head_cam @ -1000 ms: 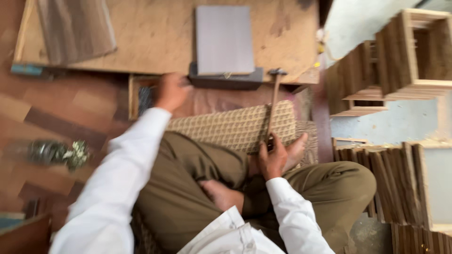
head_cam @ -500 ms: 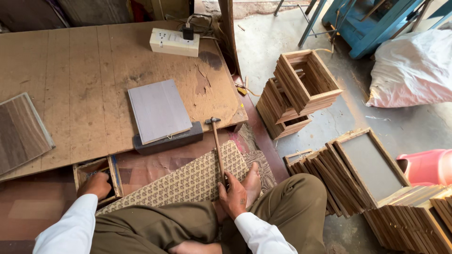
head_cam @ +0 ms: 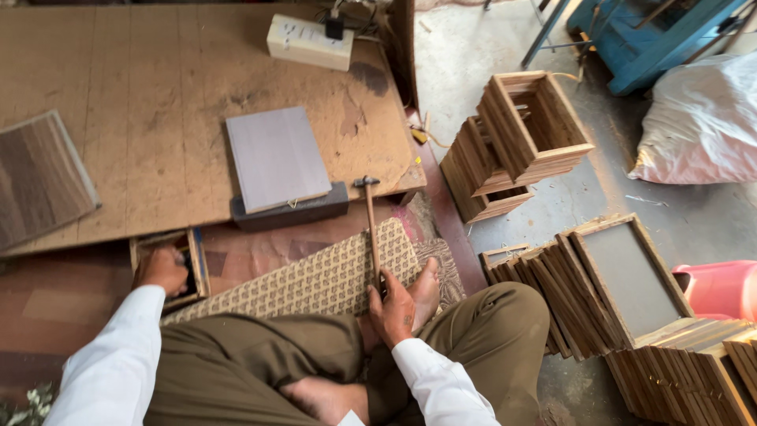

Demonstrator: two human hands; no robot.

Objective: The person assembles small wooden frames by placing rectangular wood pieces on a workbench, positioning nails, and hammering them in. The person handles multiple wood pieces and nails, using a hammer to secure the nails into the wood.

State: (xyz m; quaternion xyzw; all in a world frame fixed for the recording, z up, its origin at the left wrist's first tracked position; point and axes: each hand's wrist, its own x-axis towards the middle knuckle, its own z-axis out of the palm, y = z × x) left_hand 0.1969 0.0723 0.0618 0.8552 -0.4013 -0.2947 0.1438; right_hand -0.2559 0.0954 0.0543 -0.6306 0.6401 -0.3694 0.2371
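I sit cross-legged on a patterned mat. My right hand grips the wooden handle of a hammer whose metal head lies by the edge of a low plywood board. My left hand reaches into a small wooden box at the mat's left end; what its fingers touch is hidden. A grey flat panel rests on a dark block just beyond the hammer head.
A white power strip sits at the board's far edge. A wood-grain panel lies at left. Stacked wooden frames stand to the right, more frames lean beside my right knee. A pink tub, white sack.
The view has swung and pulled back over the floor to the right, showing the frames and sack. Both hands stay where they were, on the hammer handle and in the small box.
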